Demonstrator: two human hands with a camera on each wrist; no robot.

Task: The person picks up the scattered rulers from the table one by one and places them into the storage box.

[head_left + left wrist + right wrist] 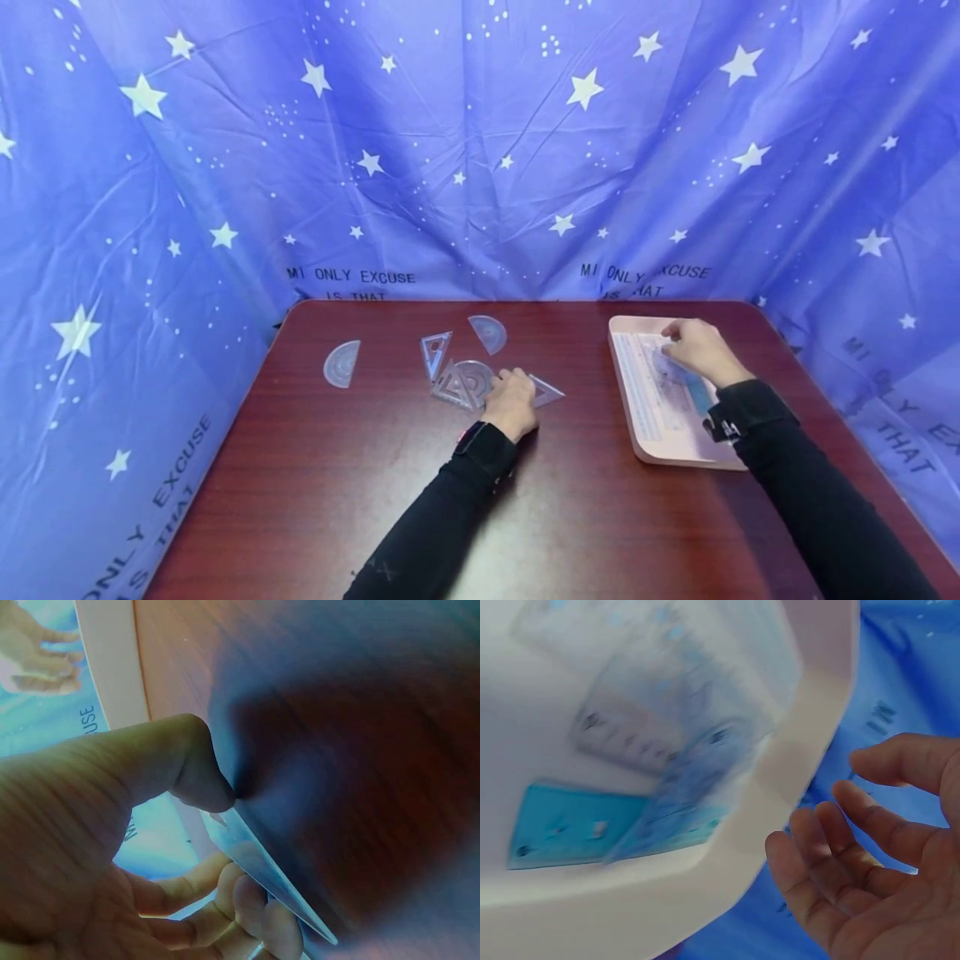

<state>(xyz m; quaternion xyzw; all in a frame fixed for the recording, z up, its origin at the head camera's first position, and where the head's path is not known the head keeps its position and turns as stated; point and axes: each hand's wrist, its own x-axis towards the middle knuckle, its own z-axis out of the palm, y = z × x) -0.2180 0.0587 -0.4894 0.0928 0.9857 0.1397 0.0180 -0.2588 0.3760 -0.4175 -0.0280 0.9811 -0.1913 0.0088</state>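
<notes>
Near the middle of the table, my left hand (pixel 512 402) holds a clear set square (pixel 262 870) between thumb and fingers, its lower corner close to the wood. A clear protractor (pixel 472 373) and another set square (pixel 452 392) lie overlapping just left of that hand. Over the tray (pixel 637 442), my right hand (pixel 703 352) hangs with its fingers loosely bent and nothing between them. Below it in the tray, a bluish clear protractor (pixel 697 780) lies across a teal ruler (pixel 562 825) and other clear rulers (pixel 637 383).
A protractor (pixel 343 364) lies alone at the left of the table, and another protractor (pixel 489 333) lies toward the back. A blue-tinted set square (pixel 435 354) lies between them. Behind the table hangs a blue star-print curtain (pixel 465 150).
</notes>
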